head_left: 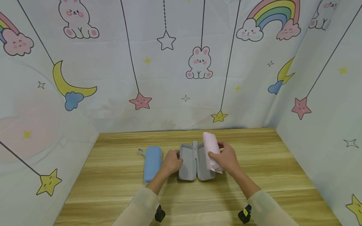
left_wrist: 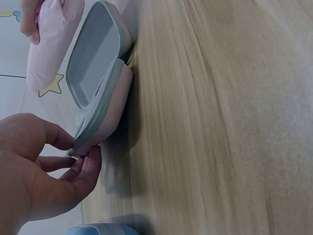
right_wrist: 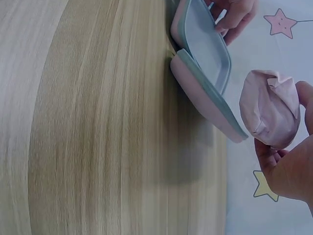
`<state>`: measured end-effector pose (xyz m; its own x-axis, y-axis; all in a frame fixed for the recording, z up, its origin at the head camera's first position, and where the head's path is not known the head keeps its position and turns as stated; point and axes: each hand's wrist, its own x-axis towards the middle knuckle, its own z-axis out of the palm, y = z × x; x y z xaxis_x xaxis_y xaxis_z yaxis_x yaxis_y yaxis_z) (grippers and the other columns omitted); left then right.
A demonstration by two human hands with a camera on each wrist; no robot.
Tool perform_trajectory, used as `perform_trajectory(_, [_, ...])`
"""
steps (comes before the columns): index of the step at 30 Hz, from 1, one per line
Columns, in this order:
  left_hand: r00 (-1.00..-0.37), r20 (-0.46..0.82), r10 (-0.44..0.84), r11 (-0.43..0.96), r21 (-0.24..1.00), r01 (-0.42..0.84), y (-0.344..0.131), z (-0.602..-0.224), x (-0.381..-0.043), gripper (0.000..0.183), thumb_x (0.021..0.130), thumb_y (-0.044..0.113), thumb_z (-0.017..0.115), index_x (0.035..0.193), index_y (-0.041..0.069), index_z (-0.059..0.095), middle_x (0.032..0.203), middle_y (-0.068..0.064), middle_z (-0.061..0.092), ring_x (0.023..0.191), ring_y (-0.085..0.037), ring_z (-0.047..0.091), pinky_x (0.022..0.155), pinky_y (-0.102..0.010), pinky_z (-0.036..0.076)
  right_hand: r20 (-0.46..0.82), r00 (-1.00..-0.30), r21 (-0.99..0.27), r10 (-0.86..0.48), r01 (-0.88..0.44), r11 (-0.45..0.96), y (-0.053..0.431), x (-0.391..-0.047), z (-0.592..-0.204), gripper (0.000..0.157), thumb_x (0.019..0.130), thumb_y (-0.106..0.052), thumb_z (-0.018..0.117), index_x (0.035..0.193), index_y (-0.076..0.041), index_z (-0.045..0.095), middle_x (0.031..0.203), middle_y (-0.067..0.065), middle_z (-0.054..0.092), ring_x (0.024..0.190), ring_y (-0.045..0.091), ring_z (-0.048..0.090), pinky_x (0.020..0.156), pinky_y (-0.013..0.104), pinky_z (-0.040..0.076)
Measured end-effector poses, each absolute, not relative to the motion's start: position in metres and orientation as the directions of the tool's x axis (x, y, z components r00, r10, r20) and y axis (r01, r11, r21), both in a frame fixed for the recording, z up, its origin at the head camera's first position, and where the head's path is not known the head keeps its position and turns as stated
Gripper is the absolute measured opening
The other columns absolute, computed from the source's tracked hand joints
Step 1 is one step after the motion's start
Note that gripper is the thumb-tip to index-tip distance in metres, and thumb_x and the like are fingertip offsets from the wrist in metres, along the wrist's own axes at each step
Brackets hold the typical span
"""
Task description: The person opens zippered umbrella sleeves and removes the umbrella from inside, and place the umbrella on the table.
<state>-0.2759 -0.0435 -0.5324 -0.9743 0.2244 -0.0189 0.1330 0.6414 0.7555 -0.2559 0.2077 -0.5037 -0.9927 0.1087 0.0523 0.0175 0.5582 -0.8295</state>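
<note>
A hinged zip case [head_left: 187, 165], pink outside with a grey lining, lies spread open on the table. My left hand [head_left: 172, 162] pinches the outer edge of its left half between thumb and fingers, as the left wrist view shows. In my right hand [head_left: 228, 158] is a pink rolled fabric bundle [head_left: 211, 146], gripped around its side and held over the case's right half. The bundle's gathered, folded end [right_wrist: 270, 108] faces the right wrist camera. A closed blue case [head_left: 152, 161] lies just left of my left hand, with a grey strap at its upper corner.
The wooden table [head_left: 197, 206] carries both cases. White printed curtains [head_left: 172, 113] with stars, bunnies and rainbows stand along its back and both sides. A small light blue tab [head_left: 195, 144] sticks up behind the open case's hinge.
</note>
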Motion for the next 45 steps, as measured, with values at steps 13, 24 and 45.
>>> perform_trajectory(13, [-0.976, -0.02, 0.216, 0.626, 0.77, 0.122, -0.043, -0.529, -0.274, 0.048, 0.09, 0.002, 0.056, 0.134, -0.016, 0.051, 0.116, -0.025, 0.063, 0.093, -0.025, 0.061, 0.075, -0.037, 0.054, 0.066, -0.99, -0.806, 0.128, 0.023, 0.592, 0.23, -0.254, -0.501, 0.067, 0.08, -0.031, 0.081, 0.132, 0.0, 0.053, 0.121, 0.016, 0.06, 0.099, 0.03, 0.063, 0.075, 0.038, 0.057])
perform_trajectory(24, [-0.976, -0.025, 0.214, 0.602, 0.791, 0.112, -0.044, -0.529, -0.273, 0.049, 0.091, 0.002, 0.056, 0.136, -0.016, 0.049, 0.121, -0.027, 0.061, 0.102, -0.028, 0.062, 0.077, -0.038, 0.055, 0.065, -0.987, -0.787, 0.149, 0.041, 0.615, 0.251, -0.257, -0.508, 0.067, 0.08, -0.029, 0.08, 0.132, 0.002, 0.052, 0.122, 0.018, 0.058, 0.1, 0.032, 0.062, 0.079, 0.041, 0.056])
perform_trajectory(45, [-0.979, -0.032, 0.201, 0.585, 0.806, 0.094, -0.042, -0.529, -0.272, 0.047, 0.092, 0.004, 0.055, 0.136, -0.014, 0.051, 0.12, -0.025, 0.062, 0.11, -0.032, 0.063, 0.081, -0.04, 0.056, 0.088, -0.982, -0.735, 0.17, 0.051, 0.676, 0.275, -0.253, -0.532, 0.065, 0.081, -0.025, 0.079, 0.129, 0.007, 0.051, 0.12, 0.022, 0.059, 0.103, 0.034, 0.06, 0.085, 0.046, 0.052])
